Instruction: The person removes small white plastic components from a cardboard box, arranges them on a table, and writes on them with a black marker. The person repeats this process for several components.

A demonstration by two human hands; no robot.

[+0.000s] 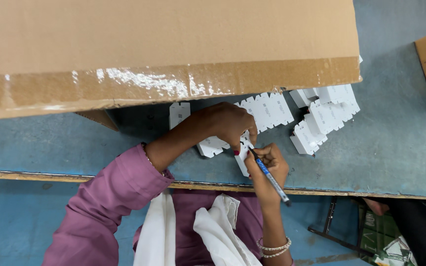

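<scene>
Pinning a small white card (243,156) to the blue surface (400,148) with the left hand (230,123), card running toward the body; right hand (267,165) gripping a blue pen (270,177), tip touching the card's near-right edge.

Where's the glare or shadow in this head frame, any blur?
Head view: glare streaks on the tape strip of the cardboard box; its shadow darkens the blue table beneath; the right hand, pen and white cards look sharp.

Mauve sleeve (109,197), white scarf (213,231), beaded bangles (273,248)
</scene>
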